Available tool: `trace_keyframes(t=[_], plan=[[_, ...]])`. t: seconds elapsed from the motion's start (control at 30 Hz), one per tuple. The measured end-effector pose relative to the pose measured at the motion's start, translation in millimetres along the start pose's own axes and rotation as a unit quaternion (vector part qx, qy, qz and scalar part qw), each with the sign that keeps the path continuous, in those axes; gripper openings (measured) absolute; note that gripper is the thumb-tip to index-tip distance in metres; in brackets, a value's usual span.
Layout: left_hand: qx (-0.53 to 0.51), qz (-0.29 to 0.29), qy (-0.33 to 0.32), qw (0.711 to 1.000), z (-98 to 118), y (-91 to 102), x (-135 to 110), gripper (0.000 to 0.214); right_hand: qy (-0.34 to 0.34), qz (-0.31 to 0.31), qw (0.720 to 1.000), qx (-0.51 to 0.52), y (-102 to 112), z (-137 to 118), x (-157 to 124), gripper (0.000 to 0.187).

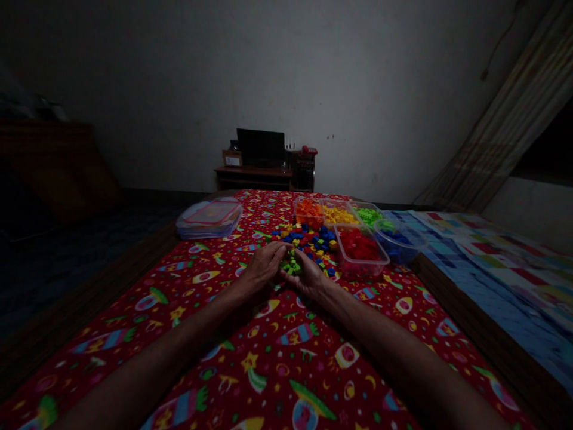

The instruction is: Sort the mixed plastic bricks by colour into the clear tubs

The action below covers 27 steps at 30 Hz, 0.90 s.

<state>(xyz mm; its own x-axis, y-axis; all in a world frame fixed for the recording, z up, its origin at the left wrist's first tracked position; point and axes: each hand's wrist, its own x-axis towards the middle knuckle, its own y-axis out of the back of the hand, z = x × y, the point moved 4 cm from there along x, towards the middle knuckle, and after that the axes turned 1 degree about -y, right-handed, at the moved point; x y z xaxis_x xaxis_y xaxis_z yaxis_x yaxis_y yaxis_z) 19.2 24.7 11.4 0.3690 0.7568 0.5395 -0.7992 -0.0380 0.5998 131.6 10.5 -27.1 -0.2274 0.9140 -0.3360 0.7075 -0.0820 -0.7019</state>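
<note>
Red rocket-print bedsheet (286,358) carries scattered plastic bricks (313,239) toward its far edge; left hand (262,267) and right hand (304,278) meet there, fingers (280,254) cupped around green bricks (292,264), grip unclear, beside clear tubs (362,254) of coloured bricks

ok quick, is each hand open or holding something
Left hand: half-curled beside a heap of small green plastic bricks; cannot tell if it holds any.
Right hand: half-open beside the same bricks; cannot tell if it holds any.
</note>
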Motion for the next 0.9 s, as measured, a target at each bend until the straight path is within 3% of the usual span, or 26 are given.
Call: trace_keyframes(t=[0.23, 0.4, 0.57, 0.7, 0.77, 0.83, 0.9], plan=[[-0.003, 0.043, 0.05, 0.998, -7, 14.1, 5, 0.038, -0.034, -0.015, 0.999, -0.037, -6, -6, -3, 0.011], [-0.025, 0.058, 0.099, 0.993, -34, 13.9, -4, 0.037, 0.006, -0.029, 0.988, -0.152, -13, -37, -12, 0.01], [-0.049, 0.043, 0.161, 0.985, -60, 6.5, -13, 0.039, 0.135, -0.028, 0.937, -0.321, -10, -119, -8, 0.011], [-0.047, 0.039, 0.18, 0.982, -59, 8.0, -13, 0.039, 0.22, 0.069, 0.885, -0.403, 15, -209, 11, 0.011], [-0.045, 0.038, 0.19, 0.98, -57, 9.4, -12, 0.039, 0.23, 0.155, 0.853, -0.443, 35, -248, 23, 0.012], [-0.04, 0.037, 0.202, 0.978, -57, 10.4, -12, 0.039, 0.224, 0.246, 0.814, -0.476, 58, -278, 33, 0.017], [-0.032, 0.038, 0.209, 0.977, -58, 11.3, -12, 0.038, 0.22, 0.298, 0.789, -0.49, 78, -299, 42, 0.021]])
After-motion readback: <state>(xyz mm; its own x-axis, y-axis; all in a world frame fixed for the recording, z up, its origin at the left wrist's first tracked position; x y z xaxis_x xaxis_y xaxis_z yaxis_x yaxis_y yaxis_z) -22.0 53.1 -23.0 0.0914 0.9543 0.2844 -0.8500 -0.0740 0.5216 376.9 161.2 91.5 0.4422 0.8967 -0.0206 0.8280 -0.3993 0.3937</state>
